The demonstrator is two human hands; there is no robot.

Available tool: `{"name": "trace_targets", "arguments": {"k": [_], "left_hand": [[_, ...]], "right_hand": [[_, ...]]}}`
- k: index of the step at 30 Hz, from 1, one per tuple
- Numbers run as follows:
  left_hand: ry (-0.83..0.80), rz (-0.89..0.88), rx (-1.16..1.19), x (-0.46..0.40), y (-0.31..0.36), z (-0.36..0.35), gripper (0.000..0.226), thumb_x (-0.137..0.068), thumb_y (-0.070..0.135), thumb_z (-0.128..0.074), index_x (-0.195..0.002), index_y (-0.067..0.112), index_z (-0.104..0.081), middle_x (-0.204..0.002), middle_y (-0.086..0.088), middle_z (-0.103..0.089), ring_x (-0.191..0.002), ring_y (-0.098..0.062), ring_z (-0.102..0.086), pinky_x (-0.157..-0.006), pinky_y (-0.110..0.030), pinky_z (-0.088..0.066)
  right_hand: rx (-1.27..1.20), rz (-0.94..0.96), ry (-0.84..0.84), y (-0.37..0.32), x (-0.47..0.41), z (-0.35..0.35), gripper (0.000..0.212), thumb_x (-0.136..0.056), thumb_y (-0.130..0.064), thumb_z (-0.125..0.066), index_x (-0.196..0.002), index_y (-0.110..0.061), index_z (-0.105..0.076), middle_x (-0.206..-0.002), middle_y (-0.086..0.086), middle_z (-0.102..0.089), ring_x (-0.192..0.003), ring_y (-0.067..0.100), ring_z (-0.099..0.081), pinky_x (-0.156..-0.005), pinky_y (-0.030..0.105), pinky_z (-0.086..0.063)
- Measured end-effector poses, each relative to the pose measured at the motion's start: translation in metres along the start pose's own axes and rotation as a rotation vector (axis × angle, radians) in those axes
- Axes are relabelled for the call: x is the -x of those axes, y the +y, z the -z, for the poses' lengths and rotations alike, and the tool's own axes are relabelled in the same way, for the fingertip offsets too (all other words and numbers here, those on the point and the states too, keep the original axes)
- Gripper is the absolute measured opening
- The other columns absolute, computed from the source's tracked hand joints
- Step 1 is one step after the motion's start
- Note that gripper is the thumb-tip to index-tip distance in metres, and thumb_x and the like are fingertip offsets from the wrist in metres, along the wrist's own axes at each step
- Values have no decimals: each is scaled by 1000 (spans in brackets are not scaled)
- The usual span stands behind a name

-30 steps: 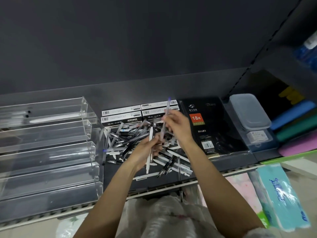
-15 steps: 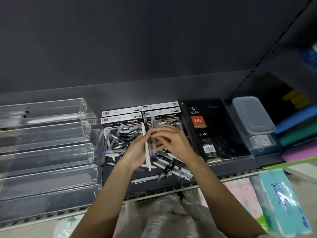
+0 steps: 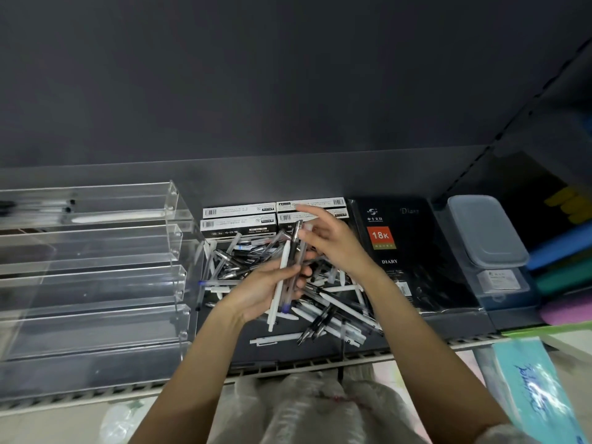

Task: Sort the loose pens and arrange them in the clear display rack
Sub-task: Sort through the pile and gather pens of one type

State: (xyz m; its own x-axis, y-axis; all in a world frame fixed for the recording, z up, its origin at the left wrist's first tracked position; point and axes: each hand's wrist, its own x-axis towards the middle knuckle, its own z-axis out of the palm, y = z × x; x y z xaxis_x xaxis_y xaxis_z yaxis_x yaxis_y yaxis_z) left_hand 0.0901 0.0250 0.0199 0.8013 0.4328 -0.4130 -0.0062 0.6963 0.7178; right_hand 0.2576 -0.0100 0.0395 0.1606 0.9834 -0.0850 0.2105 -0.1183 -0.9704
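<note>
Left hand fingers curled in a grip; right hand fingers spread.

A heap of loose black, white and clear plastic pens lies jumbled on the dark shelf under my two hands. My left hand grips a small bundle of pens, one white, one dark, one clear with a blue end, held nearly upright. Left of that hand stands the clear acrylic stepped display rack, a few pens in its top tier.
</note>
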Motion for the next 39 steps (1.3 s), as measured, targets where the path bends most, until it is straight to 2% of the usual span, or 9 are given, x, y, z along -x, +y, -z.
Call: {"name": "trace_targets", "arguments": {"k": [4,8,11,16,19,21,25,30,39], "left_hand": [[-41,-1,38,0,-5,-4,37,-92,12,-49,-127,4,-55,-75,0,-53,-60,-8,-45,-57,-20,-43],[-20,-5,32,0,-7,-7,21,-97,9,-44,-111,10,-60,-72,0,-46,-56,-7,-39,-51,-17,-37],[-10,-6,-42,0,-7,-7,17,-98,9,-44,-102,11,-60,-74,-1,-48,-57,-7,-41,-52,-18,-38],[14,-32,-290,0,-10,-5,24,-97,8,-47,-117,11,-59,-77,2,-59,-63,-8,-53,-62,-24,-48],[46,-32,-312,3,-15,-1,25,-98,5,-43,-115,14,-58,-89,-4,-64,-75,-11,-64,-73,-27,-54],[65,-52,-182,4,-17,1,27,-98,5,-40,-119,13,-56,-102,-9,-68,-90,-18,-68,-82,-33,-56],[25,-98,32,1,-10,-5,33,-99,6,-36,-129,9,-51,-123,-13,-64,-110,-32,-63,-88,-41,-54],[5,-54,-3,-4,-10,-14,33,-100,8,-36,-130,7,-49,-121,-16,-64,-111,-33,-62,-90,-44,-53],[140,-116,-97,3,-18,-5,23,-101,10,-38,-118,8,-53,-82,-2,-57,-67,-10,-56,-72,-30,-53]], "right_hand": [[157,34,-90,-8,-4,6,20,-89,-17,-63,-109,-21,-62,-87,-9,-67,-87,13,-64,-85,39,-54],[537,233,-227,-14,-6,16,35,-88,-30,-64,-122,-30,-57,-143,-5,-39,-134,15,-31,-111,35,-25],[747,307,-346,-22,-10,19,20,-85,-29,-67,-105,-30,-66,-151,-7,-26,-142,14,-9,-113,35,-11],[412,245,-306,-37,-16,31,9,-88,-19,-63,-95,-25,-63,-126,-5,-57,-122,5,-45,-105,32,-33],[-207,182,-71,-48,-8,50,6,-91,-9,-53,-94,-13,-56,-97,3,-72,-92,13,-64,-76,22,-48],[-347,118,32,-48,-1,60,6,-92,-6,-51,-93,-8,-56,-84,6,-72,-71,13,-64,-58,19,-46],[-104,-89,19,-32,10,46,7,-89,-5,-59,-94,0,-60,-68,4,-66,-55,11,-61,-50,19,-49],[43,-162,40,-17,8,20,16,-85,-10,-67,-91,3,-60,-68,11,-68,-52,13,-65,-53,21,-54],[18,-221,-20,-14,4,-2,15,-85,-13,-68,-96,-8,-58,-79,9,-68,-61,15,-67,-61,23,-56]]}}
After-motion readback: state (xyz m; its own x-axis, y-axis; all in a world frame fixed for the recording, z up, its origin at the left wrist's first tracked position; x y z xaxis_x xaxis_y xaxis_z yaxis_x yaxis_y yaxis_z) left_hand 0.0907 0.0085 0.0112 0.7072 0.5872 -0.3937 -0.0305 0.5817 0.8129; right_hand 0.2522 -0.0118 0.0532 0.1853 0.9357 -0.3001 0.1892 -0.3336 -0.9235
